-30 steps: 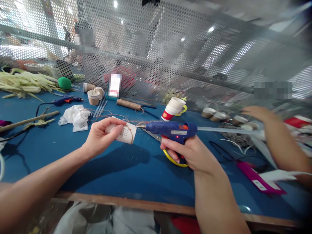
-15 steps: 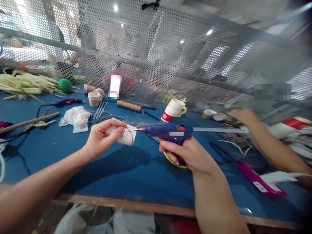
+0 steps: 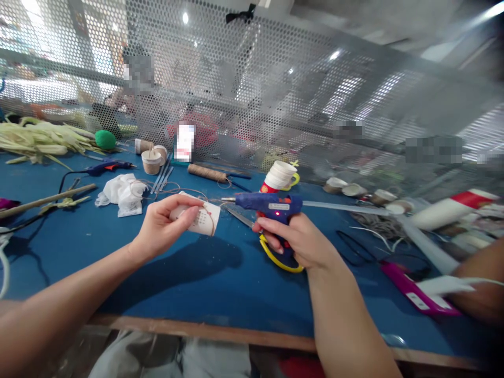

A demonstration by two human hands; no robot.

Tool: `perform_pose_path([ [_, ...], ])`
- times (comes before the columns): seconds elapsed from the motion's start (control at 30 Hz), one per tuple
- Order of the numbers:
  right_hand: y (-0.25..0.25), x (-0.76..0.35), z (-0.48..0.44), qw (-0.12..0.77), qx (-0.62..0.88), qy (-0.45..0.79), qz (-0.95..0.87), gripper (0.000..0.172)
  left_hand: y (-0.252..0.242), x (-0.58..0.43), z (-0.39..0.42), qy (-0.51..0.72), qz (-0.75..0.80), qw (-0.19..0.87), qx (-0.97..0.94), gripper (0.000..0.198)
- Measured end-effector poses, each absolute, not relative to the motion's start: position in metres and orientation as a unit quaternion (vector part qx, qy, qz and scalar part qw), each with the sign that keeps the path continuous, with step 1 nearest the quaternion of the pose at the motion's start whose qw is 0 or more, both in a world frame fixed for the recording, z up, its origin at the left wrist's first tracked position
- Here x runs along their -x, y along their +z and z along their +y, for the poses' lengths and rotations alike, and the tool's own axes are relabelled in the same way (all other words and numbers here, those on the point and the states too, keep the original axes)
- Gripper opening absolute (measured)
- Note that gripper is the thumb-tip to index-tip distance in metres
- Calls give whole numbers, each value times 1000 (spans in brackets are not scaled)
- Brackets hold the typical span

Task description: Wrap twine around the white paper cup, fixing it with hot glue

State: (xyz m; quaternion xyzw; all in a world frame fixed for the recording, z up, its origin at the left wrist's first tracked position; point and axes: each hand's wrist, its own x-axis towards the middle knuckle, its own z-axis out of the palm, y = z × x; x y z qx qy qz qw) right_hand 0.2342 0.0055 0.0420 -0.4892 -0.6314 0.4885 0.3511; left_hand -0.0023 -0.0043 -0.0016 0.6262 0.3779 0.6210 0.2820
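Observation:
My left hand (image 3: 167, 220) pinches a small white paper cup (image 3: 205, 219) lying sideways in the air, with print on its side and a thin strand of twine around it near the rim. My right hand (image 3: 289, 236) is wrapped round the grip of a blue hot glue gun (image 3: 268, 205), whose red light is on. Its metal nozzle points left, just off the cup's edge. From the back of the gun a long clear glue stick (image 3: 334, 207) sticks out. Scissors with yellow handles (image 3: 281, 261) lie on the table beneath the gun, partly hidden by it.
Behind stand stacked paper cups (image 3: 280, 176), a twine spool (image 3: 207, 172) and twine-wrapped cups (image 3: 151, 160). White lace cloth (image 3: 125, 191) and another glue gun (image 3: 106, 167) lie left. A purple power strip (image 3: 417, 294) and a co-worker's arm (image 3: 484, 278) are at right. A perforated metal screen (image 3: 220, 63) closes the back.
The glue gun's nozzle has lifted slightly up and away from the cup's edge. The co-worker's arm has drawn back to the right, uncovering several small cups. My left hand keeps its hold.

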Motion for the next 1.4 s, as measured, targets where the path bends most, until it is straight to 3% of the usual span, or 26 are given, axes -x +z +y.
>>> perform_pose_path([
  [0.17, 38, -253, 39, 463, 529, 453, -548, 22, -4, 5, 1, 624, 387, 316, -601, 17],
  [0.23, 33, -259, 56, 468, 594, 406, -513, 20, -4, 5, 3, 630, 384, 328, -590, 16],
  [0.47, 5, -258, 97, 390, 660, 361, -531, 28, -6, 7, 8, 642, 378, 358, -562, 15],
  [0.63, -11, -254, 116, 338, 712, 261, -558, 27, -6, 8, 9, 642, 373, 371, -558, 17],
  [0.87, 12, -232, 100, 299, 700, 186, -622, 26, -4, 6, 7, 621, 382, 329, -600, 18],
  [1.03, 34, -199, 50, 268, 534, 320, -735, 51, -8, 3, 1, 574, 360, 240, -695, 16],
  [1.17, 29, -176, 26, 269, 421, 428, -753, 59, -13, 2, -3, 539, 319, 194, -755, 16],
  [1.3, 17, -162, 19, 341, 379, 534, -675, 39, -17, 1, -3, 498, 313, 183, -788, 16],
  [1.4, 14, -158, 17, 433, 378, 547, -609, 23, -17, 1, -3, 474, 319, 213, -792, 16],
])
